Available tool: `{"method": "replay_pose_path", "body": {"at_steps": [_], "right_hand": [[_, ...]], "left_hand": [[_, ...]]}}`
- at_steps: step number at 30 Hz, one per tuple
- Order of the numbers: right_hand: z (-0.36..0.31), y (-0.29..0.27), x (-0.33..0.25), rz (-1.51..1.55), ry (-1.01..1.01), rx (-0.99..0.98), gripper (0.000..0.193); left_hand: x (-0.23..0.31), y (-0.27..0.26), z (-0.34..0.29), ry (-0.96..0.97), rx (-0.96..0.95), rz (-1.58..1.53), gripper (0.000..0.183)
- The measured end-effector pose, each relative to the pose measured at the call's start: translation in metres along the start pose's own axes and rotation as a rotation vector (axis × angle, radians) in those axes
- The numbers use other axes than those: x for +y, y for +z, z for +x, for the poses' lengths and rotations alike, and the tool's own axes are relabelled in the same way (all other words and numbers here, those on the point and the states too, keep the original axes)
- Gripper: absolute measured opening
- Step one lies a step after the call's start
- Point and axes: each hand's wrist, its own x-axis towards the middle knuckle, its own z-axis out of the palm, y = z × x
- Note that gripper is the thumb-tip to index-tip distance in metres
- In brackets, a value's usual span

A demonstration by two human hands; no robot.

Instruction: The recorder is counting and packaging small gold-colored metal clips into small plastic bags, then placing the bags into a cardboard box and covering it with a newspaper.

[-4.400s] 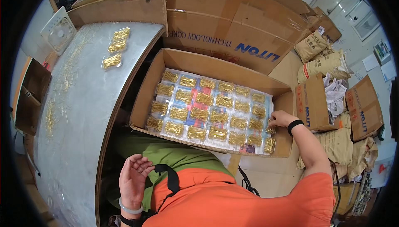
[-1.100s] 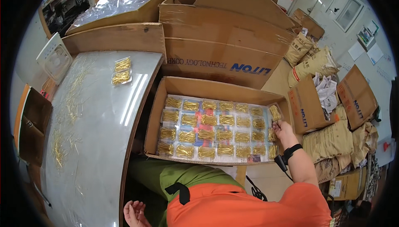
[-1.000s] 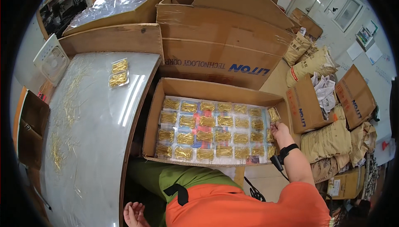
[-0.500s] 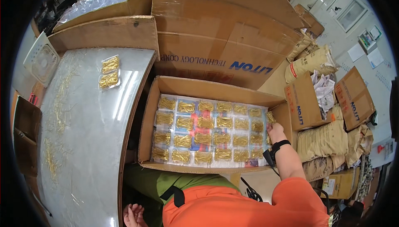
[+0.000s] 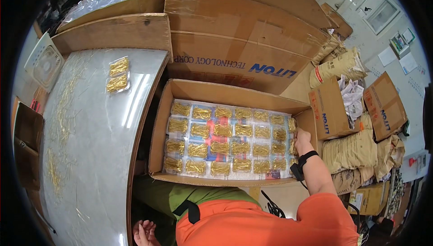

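Observation:
At the right end of an open cardboard box (image 5: 234,183), my right hand (image 5: 303,140) reaches in. Its fingers are closed at the edge of a clear plastic tray of gold-coloured pins (image 5: 292,123) in the rightmost column; the fingertips are partly hidden. Rows of similar pin-filled trays (image 5: 243,130) lie side by side over printed paper in the box. My left hand (image 5: 145,233) hangs low beside the metal table, its fingers curled in with nothing visible in them.
On the grey metal table (image 5: 103,147) at left lie a pair of filled trays (image 5: 118,75) and loose scattered pins (image 5: 54,169). A large carton (image 5: 243,34) stands behind the box. Stacked sacks (image 5: 349,153) and an open carton (image 5: 331,111) are at right.
My right hand has shifted slightly up and to the right. The tray by its fingers now sits straighter in line with the rightmost column. My left hand stays put.

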Motion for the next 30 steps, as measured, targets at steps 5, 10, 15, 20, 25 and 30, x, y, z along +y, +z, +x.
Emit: {"method": "replay_pose_path", "body": {"at_steps": [5,10,15,20,25,30], "right_hand": [[-0.009,-0.008,-0.023,-0.724,-0.842,0.028,0.04],[-0.033,-0.006,-0.035,-1.161,-1.002,-0.104,0.043],[-0.034,-0.003,-0.03,-1.181,-0.892,-0.094,0.046],[-0.034,-0.002,-0.034,-1.195,-0.923,-0.119,0.044],[-0.013,-0.006,-0.025,-1.211,-0.949,-0.101,0.038],[0.018,-0.004,-0.025,-1.194,-1.088,-0.142,0.033]], "left_hand": [[0.0,-0.002,-0.002,-0.014,-0.012,-0.002,0.038],[-0.003,-0.007,-0.011,0.007,-0.002,-0.039,0.035],[-0.006,-0.014,-0.023,0.011,-0.006,-0.083,0.032],[-0.018,-0.016,-0.029,0.126,0.058,-0.063,0.022],[-0.023,-0.023,-0.044,0.142,0.108,-0.128,0.02],[-0.024,-0.032,-0.063,0.193,0.15,-0.222,0.016]]}}
